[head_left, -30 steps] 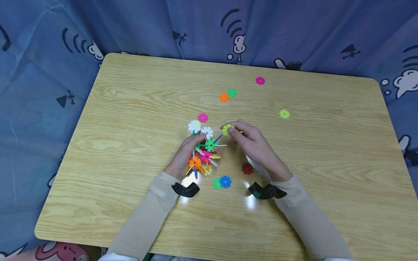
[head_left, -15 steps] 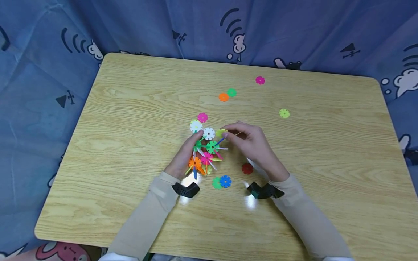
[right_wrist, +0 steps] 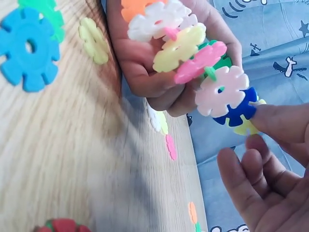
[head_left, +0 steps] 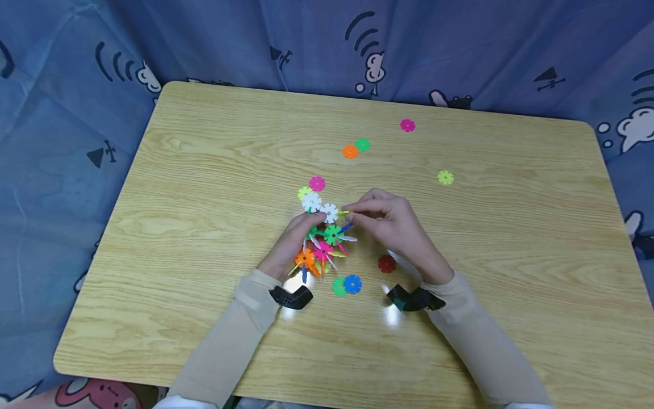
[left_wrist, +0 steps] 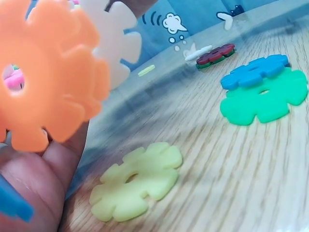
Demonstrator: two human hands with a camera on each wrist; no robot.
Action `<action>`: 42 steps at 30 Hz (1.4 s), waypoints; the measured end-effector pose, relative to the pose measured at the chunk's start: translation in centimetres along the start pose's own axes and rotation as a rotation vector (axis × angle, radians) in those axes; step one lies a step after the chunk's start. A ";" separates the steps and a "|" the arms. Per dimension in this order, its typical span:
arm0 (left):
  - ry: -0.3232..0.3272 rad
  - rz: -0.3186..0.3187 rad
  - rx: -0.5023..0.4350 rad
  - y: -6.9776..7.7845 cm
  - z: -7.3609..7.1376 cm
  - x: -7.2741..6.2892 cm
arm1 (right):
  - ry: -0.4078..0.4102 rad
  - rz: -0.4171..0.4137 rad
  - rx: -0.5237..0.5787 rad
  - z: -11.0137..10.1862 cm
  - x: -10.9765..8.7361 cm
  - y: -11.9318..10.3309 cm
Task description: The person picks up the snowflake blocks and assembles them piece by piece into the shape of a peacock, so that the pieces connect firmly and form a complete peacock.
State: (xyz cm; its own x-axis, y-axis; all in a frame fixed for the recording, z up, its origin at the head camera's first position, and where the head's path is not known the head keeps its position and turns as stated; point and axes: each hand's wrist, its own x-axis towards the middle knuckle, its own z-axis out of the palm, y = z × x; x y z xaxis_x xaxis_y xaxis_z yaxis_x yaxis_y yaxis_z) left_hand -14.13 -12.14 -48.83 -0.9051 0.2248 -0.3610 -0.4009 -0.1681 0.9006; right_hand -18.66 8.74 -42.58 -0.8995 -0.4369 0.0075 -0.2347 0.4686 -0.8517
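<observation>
My left hand (head_left: 288,244) holds a cluster of interlocked plastic snowflake discs, with a green disc (head_left: 334,234) facing up and an orange disc (left_wrist: 53,92) large in the left wrist view. Between thumb and fingertips, my right hand (head_left: 395,227) pinches a yellow snowflake disc (head_left: 343,213), edge-on to the head view. It meets the right side of the cluster's white disc (head_left: 329,213); whether their slots are joined is unclear. In the right wrist view a dark blue disc (right_wrist: 239,108) of the cluster partly hides the yellow one, near my right thumb.
Loose discs lie on the wooden table: pink (head_left: 317,183) and yellow (head_left: 304,193) beyond the left hand, orange (head_left: 349,151) and green (head_left: 363,144) farther back, dark red (head_left: 386,263) by the right wrist, blue (head_left: 353,284) overlapping green nearer me. A blue curtain (head_left: 327,45) hangs behind.
My right hand has moved left, bringing the yellow disc to the cluster and turning it from face-up to edge-on. The cluster has shifted slightly right and toward me, uncovering more of a loose yellow disc.
</observation>
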 end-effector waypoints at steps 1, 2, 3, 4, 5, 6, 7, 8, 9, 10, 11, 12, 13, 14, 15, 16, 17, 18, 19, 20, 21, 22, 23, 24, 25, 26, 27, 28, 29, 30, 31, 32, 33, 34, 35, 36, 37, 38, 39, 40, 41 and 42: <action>-0.006 0.003 0.006 0.0 0.0 0.0 | -0.008 0.004 -0.006 0.0 0.0 -0.1; -0.009 0.003 0.013 0.0 -0.1 0.0 | -0.017 0.007 -0.020 -0.1 0.0 -0.1; -0.011 0.002 0.020 -0.1 -0.1 0.0 | -0.028 0.009 -0.035 -0.2 -0.1 -0.2; -0.006 0.000 0.028 -0.1 -0.1 0.0 | -0.038 0.012 -0.050 -0.3 -0.1 -0.3; 0.003 -0.008 0.037 -0.1 -0.1 -0.1 | -0.048 0.012 -0.061 -0.4 -0.1 -0.3; 0.009 -0.013 0.044 -0.1 -0.1 -0.1 | -0.056 0.011 -0.067 -0.5 -0.1 -0.3; 0.014 -0.019 0.045 -0.1 0.0 -0.2 | -0.062 0.009 -0.075 -0.6 -0.2 -0.3; 0.010 -0.014 0.034 0.0 0.0 -0.2 | -0.064 0.000 -0.085 -0.7 -0.2 -0.3; 0.014 -0.014 0.024 0.0 0.0 -0.2 | -0.069 -0.010 -0.086 -0.8 -0.2 -0.3; 0.013 -0.012 0.010 0.0 0.1 -0.3 | -0.073 -0.022 -0.079 -0.8 -0.1 -0.3; 0.013 -0.006 -0.008 0.1 0.1 -0.3 | -0.074 -0.034 -0.077 -0.8 -0.1 -0.3; 0.005 0.001 -0.037 0.1 0.2 -0.3 | -0.075 -0.041 -0.077 -0.8 -0.1 -0.3; 0.002 0.002 -0.058 0.1 0.2 -0.3 | -0.075 -0.049 -0.081 -0.7 0.0 -0.3; 0.004 -0.003 -0.068 0.2 0.2 -0.3 | -0.075 -0.056 -0.086 -0.6 0.0 -0.3; 0.010 -0.010 -0.077 0.2 0.2 -0.2 | -0.074 -0.060 -0.087 -0.5 0.0 -0.2; 0.004 -0.010 -0.098 0.2 0.2 -0.2 | -0.070 -0.059 -0.092 -0.5 0.0 -0.2; 0.001 -0.010 -0.125 0.2 0.2 -0.1 | -0.066 -0.057 -0.102 -0.4 0.0 -0.2; -0.006 -0.011 -0.148 0.2 0.3 -0.1 | -0.060 -0.055 -0.110 -0.4 0.0 -0.2; -0.013 -0.005 -0.169 0.2 0.3 0.0 | -0.055 -0.053 -0.114 -0.3 0.0 -0.2; -0.020 0.003 -0.194 0.2 0.4 0.0 | -0.051 -0.049 -0.117 -0.2 0.0 -0.2; -0.030 0.021 -0.228 0.1 0.5 0.1 | -0.048 -0.046 -0.120 -0.1 0.0 -0.3; -0.031 0.030 -0.254 0.1 0.6 0.1 | -0.048 -0.043 -0.125 0.0 -0.1 -0.3; -0.030 0.043 -0.272 0.1 0.8 0.2 | -0.045 -0.045 -0.132 0.1 -0.1 -0.4; -0.021 0.057 -0.276 0.1 0.9 0.2 | -0.041 -0.050 -0.135 0.2 -0.1 -0.4; -0.010 0.070 -0.280 0.0 1.0 0.2 | -0.039 -0.058 -0.139 0.3 -0.1 -0.4; 0.010 0.085 -0.275 0.0 1.1 0.3 | -0.037 -0.070 -0.145 0.3 -0.2 -0.4; 0.029 0.101 -0.267 0.0 1.2 0.3 | -0.034 -0.082 -0.149 0.4 -0.2 -0.5; 0.041 0.112 -0.258 0.0 1.3 0.3 | -0.032 -0.092 -0.152 0.4 -0.2 -0.5; 0.051 0.120 -0.250 0.0 1.3 0.3 | -0.031 -0.102 -0.153 0.5 -0.3 -0.5; 0.061 0.123 -0.239 0.0 1.3 0.2 | -0.031 -0.112 -0.150 0.5 -0.3 -0.4; 0.064 0.124 -0.233 0.1 1.3 0.2 | -0.033 -0.120 -0.147 0.5 -0.3 -0.4; 0.064 0.124 -0.223 0.0 1.3 0.3 | -0.036 -0.127 -0.146 0.5 -0.3 -0.4; 0.057 0.119 -0.215 0.1 1.3 0.3 | -0.040 -0.133 -0.148 0.4 -0.3 -0.3; 0.048 0.113 -0.210 0.1 1.2 0.2 | -0.044 -0.141 -0.153 0.4 -0.3 -0.3; 0.042 0.109 -0.205 0.1 1.2 0.3 | -0.046 -0.151 -0.158 0.3 -0.3 -0.2; 0.035 0.107 -0.200 0.1 1.2 0.3 | -0.045 -0.164 -0.170 0.3 -0.3 -0.2; 0.029 0.107 -0.197 0.1 1.2 0.3 | -0.043 -0.178 -0.182 0.2 -0.2 -0.1; 0.026 0.105 -0.191 0.0 1.1 0.3 | -0.038 -0.190 -0.194 0.2 -0.2 -0.1; 0.026 0.104 -0.187 0.0 1.1 0.3 | -0.032 -0.203 -0.203 0.1 -0.2 -0.1; 0.029 0.103 -0.186 0.1 1.2 0.2 | -0.026 -0.216 -0.210 0.1 -0.2 -0.1; 0.033 0.099 -0.186 0.1 1.2 0.2 | -0.019 -0.231 -0.216 0.1 -0.1 0.0; 0.037 0.096 -0.187 0.1 1.2 0.2 | -0.015 -0.247 -0.223 0.1 -0.1 0.0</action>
State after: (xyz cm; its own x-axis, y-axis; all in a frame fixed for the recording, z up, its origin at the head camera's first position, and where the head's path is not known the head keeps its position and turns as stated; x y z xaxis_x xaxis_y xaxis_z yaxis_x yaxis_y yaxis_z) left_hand -14.21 -10.93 -48.51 -0.9437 0.1641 -0.2871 -0.3284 -0.3631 0.8720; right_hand -18.50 8.72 -42.59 -0.8000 -0.5690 0.1905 -0.5216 0.5026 -0.6894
